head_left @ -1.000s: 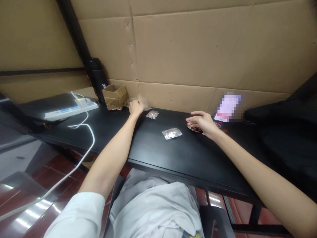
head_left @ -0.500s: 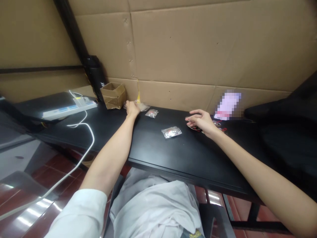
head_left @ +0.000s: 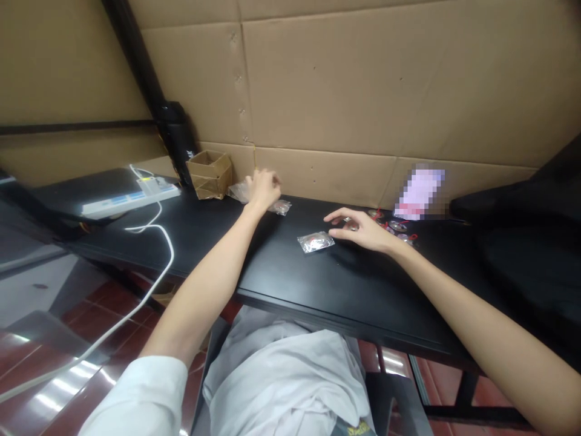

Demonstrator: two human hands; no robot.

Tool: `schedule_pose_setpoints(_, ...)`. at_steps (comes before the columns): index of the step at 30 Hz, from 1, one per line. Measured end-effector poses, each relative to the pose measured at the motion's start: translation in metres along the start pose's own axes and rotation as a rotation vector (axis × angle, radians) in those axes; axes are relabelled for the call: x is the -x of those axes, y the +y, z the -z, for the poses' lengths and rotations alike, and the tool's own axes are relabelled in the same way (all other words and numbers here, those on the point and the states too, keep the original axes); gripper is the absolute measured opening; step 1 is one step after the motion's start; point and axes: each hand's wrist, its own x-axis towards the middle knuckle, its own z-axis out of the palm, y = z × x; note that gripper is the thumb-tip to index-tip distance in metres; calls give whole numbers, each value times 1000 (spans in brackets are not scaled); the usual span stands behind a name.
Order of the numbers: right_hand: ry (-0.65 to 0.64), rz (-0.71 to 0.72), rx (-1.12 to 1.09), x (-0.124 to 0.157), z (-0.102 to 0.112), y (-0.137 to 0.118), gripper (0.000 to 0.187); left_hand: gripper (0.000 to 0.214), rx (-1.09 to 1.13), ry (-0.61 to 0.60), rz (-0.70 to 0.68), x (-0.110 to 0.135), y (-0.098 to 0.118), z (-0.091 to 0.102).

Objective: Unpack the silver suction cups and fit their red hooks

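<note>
We find the person's left hand [head_left: 263, 190] at the far edge of the black tabletop [head_left: 345, 281], with its fingers curled downward. A crumpled clear plastic bag [head_left: 238, 192] lies against the hand's left side, and a small clear packet [head_left: 282, 208] sits just to its right. We cannot tell whether this hand is gripping anything, as the curled fingers hide what lies beneath them.

The right hand [head_left: 365, 233] is open, with its fingers extended toward the left and held just above the tabletop. Its fingertips are near a small round metal piece [head_left: 349, 224], one of a loose group of small round metal pieces [head_left: 390, 224] with red parts, spread toward the far right. A second clear packet [head_left: 315, 242], with silver and red contents, lies flat just left of this hand, apart from it.

At the far left of the tabletop we record a small open cardboard box [head_left: 209, 175], a black bottle [head_left: 177, 136], and a white power strip [head_left: 131, 200] with a white cable [head_left: 167, 242] hanging over the near edge. A blurred, pale item [head_left: 420, 194] stands at the far right, against a corrugated cardboard wall [head_left: 340, 79].
</note>
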Motion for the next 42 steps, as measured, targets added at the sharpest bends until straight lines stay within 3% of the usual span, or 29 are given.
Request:
schedule_pose_setpoints(4,-119,44,78,2,-7,3,51,19,343,-582,-372,9,28,-10)
schedule_pose_setpoints(7,-48,32,45,0,-10,11,47,30,351,-832,-462,15,33,-20)
schedule_pose_setpoints(11,32,17,5,-1,-7,17,38,36,347,-892,-415,14,25,-22)
schedule_pose_setpoints(15,30,14,73,-1,-9,16,27,30,385,-982,-431,12,21,-17)
schedule_pose_setpoints(21,-3,60,155,-3,-15,17,22,20,436,-915,-502,20,31,-23)
schedule_pose_setpoints(26,-30,78,155,-3,-13,21,19,25,455,-903,-454,26,36,-32)
schedule_pose_setpoints(42,13,38,118,-5,-11,29,16,22,427,-986,-675,27,40,-32)
